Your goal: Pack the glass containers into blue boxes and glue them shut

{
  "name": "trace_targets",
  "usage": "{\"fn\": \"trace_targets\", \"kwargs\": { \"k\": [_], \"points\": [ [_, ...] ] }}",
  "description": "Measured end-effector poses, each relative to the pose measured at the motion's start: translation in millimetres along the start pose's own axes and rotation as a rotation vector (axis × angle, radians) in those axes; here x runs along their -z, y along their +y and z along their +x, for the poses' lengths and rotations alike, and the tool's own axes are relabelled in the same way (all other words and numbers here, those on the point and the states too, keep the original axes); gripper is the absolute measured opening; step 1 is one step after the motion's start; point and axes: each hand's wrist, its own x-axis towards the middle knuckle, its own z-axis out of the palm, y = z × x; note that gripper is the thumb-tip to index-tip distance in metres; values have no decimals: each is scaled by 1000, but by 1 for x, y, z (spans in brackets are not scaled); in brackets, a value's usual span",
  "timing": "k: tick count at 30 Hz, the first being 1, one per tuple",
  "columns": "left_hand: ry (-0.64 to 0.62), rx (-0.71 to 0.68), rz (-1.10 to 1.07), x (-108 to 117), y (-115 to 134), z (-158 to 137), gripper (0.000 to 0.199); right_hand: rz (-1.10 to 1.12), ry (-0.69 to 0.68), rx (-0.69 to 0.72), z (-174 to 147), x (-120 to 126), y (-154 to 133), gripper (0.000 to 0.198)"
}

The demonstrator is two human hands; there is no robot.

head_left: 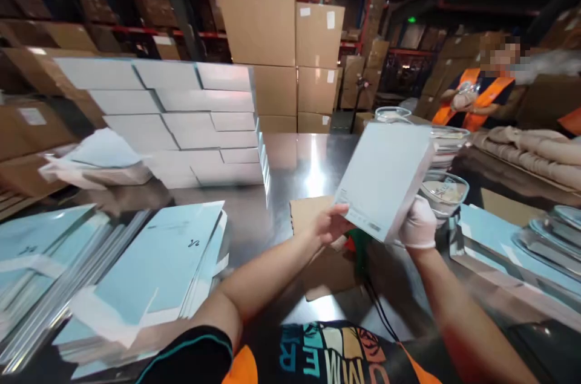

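Observation:
A flat white box (385, 178), tilted, with small print along its lower edge, is held up over the metal table. My bare left hand (333, 225) grips its lower left corner, thumb on the face. My right hand (418, 224), in a white glove, is closed round the box's right side, its fingers partly hidden behind it. Below the box lie a piece of brown cardboard (329, 275) and a green object (360, 251) with a bit of red, its kind unclear.
A wall of stacked white boxes (195, 124) stands at the back left. Light-blue flattened cartons (163, 251) lie in piles at left. At right are clear lidded containers (442, 190) and more blue cartons (494, 239). A person in an orange vest (476, 100) stands beyond the table.

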Motion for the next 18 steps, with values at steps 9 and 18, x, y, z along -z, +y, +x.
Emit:
{"fn": "trace_targets", "kwargs": {
  "k": [9, 18],
  "points": [
    [41, -113, 140, 11, -18, -3, 64, -6, 343, -357, 10, 33, 4, 38],
    [585, -479, 580, 85, 16, -102, 94, 286, 70, -130, 33, 140, -45, 33]
  ]
}}
